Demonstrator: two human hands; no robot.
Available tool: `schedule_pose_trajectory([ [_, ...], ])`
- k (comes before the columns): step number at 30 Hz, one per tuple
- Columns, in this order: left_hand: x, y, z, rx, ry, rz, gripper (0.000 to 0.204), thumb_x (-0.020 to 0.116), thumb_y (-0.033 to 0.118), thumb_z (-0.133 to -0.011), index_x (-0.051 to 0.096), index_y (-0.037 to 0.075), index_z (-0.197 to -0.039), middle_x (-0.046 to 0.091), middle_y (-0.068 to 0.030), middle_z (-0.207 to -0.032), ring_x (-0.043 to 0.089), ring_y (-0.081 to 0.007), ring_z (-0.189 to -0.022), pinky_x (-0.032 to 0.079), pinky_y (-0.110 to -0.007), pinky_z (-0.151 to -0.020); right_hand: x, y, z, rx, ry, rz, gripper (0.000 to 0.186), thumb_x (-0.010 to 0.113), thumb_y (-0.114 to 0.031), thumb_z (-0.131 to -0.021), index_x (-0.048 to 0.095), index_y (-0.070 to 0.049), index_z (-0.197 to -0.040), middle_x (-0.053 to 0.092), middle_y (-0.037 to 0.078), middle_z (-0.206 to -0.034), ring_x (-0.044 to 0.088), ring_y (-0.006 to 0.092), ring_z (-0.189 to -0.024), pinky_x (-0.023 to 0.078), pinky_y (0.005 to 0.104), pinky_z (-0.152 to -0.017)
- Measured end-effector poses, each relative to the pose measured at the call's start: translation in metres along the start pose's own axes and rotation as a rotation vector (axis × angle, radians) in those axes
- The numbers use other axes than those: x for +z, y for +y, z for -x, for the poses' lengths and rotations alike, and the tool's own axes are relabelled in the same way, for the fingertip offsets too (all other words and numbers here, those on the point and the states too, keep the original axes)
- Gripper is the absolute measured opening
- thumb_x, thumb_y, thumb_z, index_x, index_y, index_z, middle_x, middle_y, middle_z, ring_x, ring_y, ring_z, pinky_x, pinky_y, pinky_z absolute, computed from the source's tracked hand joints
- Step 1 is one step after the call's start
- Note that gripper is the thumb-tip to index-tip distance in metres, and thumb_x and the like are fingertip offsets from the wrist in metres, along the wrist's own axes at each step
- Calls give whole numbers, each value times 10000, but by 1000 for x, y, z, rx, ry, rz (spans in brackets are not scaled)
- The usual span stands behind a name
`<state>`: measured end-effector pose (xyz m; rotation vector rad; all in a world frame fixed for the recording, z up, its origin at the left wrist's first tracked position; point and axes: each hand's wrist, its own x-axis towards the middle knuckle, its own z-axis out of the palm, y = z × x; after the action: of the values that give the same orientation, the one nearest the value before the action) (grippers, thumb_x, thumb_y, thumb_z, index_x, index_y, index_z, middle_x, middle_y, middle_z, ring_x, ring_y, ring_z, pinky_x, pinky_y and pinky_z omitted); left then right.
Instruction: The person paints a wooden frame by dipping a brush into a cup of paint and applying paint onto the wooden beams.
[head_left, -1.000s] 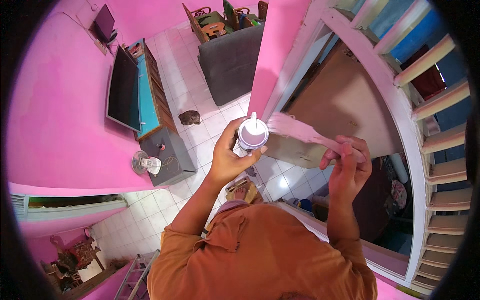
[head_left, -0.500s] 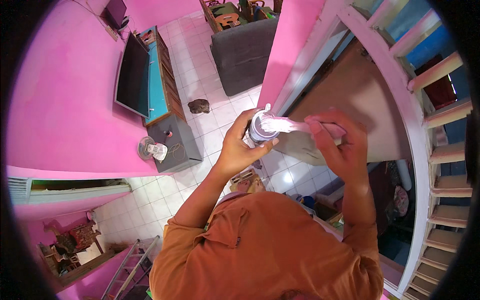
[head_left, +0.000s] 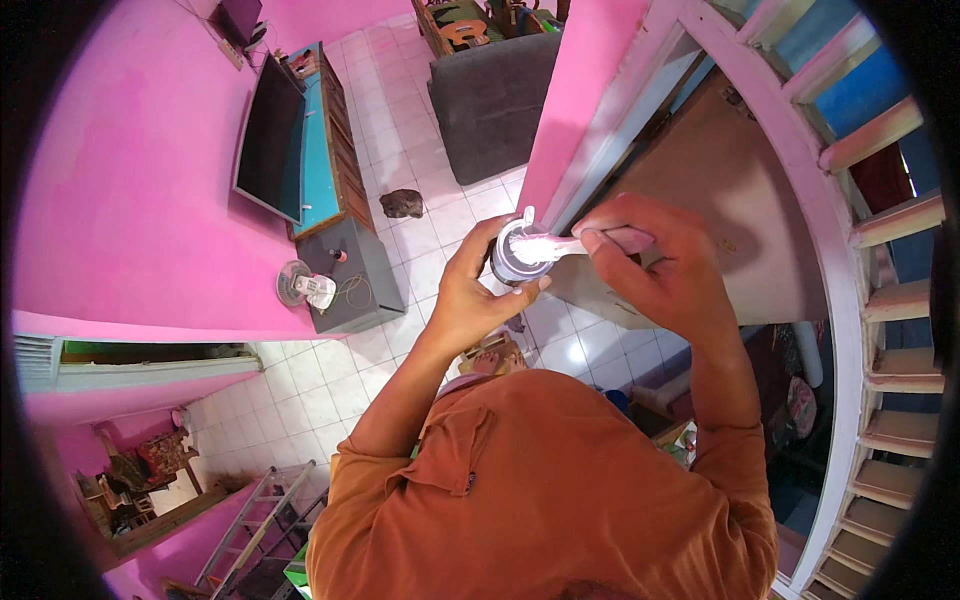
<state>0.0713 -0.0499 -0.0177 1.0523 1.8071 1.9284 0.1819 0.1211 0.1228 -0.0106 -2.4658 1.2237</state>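
My left hand [head_left: 480, 285] is wrapped round a small open paint can [head_left: 506, 268] and holds it up in front of my chest. Pinched by its handle in my right hand [head_left: 665, 262] is a paintbrush [head_left: 572, 246]. White paint coats the bristles, which point left and dip into the mouth of the can. The brush lies nearly level across the rim. How much paint the can holds is hard to see behind the bristles.
A white-framed opening with a brown door [head_left: 700, 210] and slatted bars [head_left: 890, 310] stands close on my right. On the left are a television [head_left: 270, 140], a grey cabinet [head_left: 350, 270] and a fan [head_left: 294, 283]. A ladder [head_left: 255, 525] leans lower left; a dark cat-like shape [head_left: 402, 203] lies on the tiles.
My right hand has moved left, toward the can, pushing the bristles deeper into its mouth. The left hand with the can has hardly shifted.
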Motion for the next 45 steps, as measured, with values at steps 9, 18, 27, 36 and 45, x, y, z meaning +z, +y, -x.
schedule_pose_trajectory([
  [9, 4, 3, -4, 42, 24, 3, 667, 852, 55, -751, 548, 23, -1344, 632, -99, -1203, 624, -182, -1132, 473, -310, -1002, -9, 3, 6, 128, 170, -263, 122, 655, -40, -927, 714, 21, -1014, 668, 51, -784, 574, 86, -636, 457, 232, -559],
  [18, 8, 16, -17, 67, 32, 10, 681, 857, 59, -765, 528, 10, -1359, 628, -100, -1226, 616, -183, -1169, 472, -320, -1026, -23, 35, 24, 432, 395, -583, 208, 600, -114, -997, 701, 40, -1093, 651, 72, -732, 577, 130, -545, 464, 269, -497],
  [27, 16, 23, -32, 71, 0, 17, 720, 858, 26, -772, 501, 2, -1397, 621, -79, -1248, 595, -166, -1186, 464, -325, -1041, -23, 47, 37, 575, 546, -841, 225, 636, -174, -971, 667, 5, -1103, 651, 77, -713, 597, 167, -531, 486, 302, -478],
  [36, 20, 28, -44, 94, 50, 25, 694, 860, 77, -786, 511, 11, -1382, 635, -88, -1237, 607, -175, -1177, 471, -337, -1038, -18, 61, 41, 561, 590, -1077, 128, 621, -198, -986, 631, -73, -1009, 655, 56, -733, 614, 168, -557, 495, 302, -492],
  [45, 25, 45, -66, 122, 50, -45, 686, 863, 139, -797, 519, 18, -1378, 646, -87, -1219, 622, -171, -1148, 494, -331, -998, -25, 54, 37, 529, 619, -1147, 123, 617, -216, -986, 610, -95, -964, 655, 48, -740, 617, 171, -582, 505, 296, -525],
])
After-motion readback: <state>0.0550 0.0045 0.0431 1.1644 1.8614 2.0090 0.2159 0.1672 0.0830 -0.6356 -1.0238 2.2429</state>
